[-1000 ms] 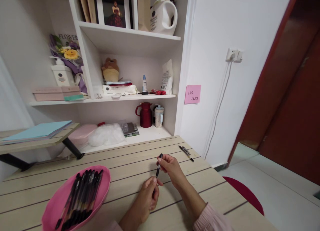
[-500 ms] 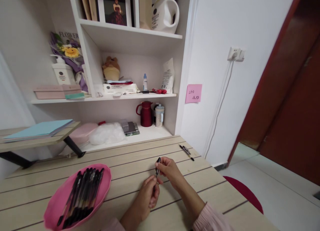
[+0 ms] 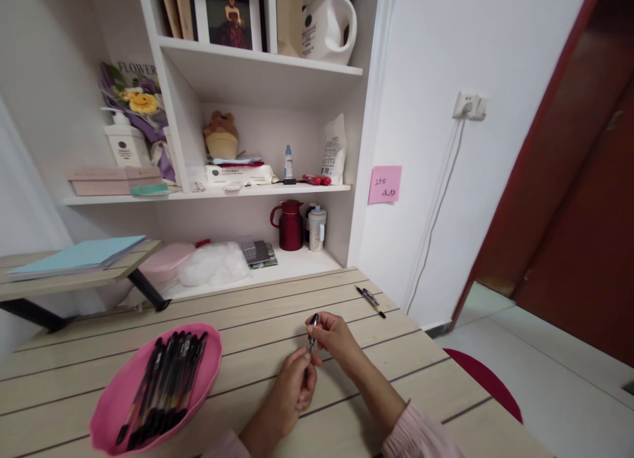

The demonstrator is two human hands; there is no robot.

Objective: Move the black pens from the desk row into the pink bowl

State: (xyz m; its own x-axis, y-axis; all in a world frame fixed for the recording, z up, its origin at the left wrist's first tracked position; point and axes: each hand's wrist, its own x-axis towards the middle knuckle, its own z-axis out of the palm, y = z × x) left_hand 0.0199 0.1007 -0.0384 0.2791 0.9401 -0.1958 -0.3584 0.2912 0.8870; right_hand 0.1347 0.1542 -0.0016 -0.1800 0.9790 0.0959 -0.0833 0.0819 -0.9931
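Both of my hands hold one black pen (image 3: 312, 332) upright over the wooden table (image 3: 247, 326). My right hand (image 3: 333, 339) pinches its upper part near the cap end. My left hand (image 3: 294, 387) is curled round the lower barrel, which is mostly hidden in the fingers. To the left, a pink bowl (image 3: 111, 405) on the table holds several black pens (image 3: 163, 385). A loose black pen (image 3: 369, 299) lies at the table's far right edge.
White shelves (image 3: 257, 187) at the back carry a red jug (image 3: 290, 226), a small bottle, boxes and a white jug. A low wooden stand with a blue folder (image 3: 79, 255) is at the left. A pink note (image 3: 384, 184) hangs on the wall; a red stool (image 3: 483, 382) stands at the right.
The pen has slid down between my hands, so less of it shows above my right fingers. My hands have drawn slightly closer together. The view shifted a little.
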